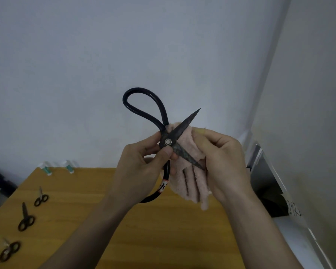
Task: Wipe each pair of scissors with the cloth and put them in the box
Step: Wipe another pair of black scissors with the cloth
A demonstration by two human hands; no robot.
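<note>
Hands meet above the table (pixel 163 239): the left hand (pixel 142 169) pinches the big black scissors (pixel 168 141) at the pivot, the right hand (pixel 225 166) grips the pink cloth (pixel 190 177) behind the spread blades. Wiping away from the edges seems safest. No box is identifiable.

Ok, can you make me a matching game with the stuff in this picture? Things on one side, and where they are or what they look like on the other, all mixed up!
Things:
1. big black scissors
2. pink cloth
3. three small scissors
4. two white tubes

Places or looks:
A. lying on the left side of the wooden table
B. at the table's far edge by the wall
C. bunched in the right hand
D. blades open, pinched near the pivot by the left hand

Pairs: 1-D, 2-C, 3-A, 4-B
</note>
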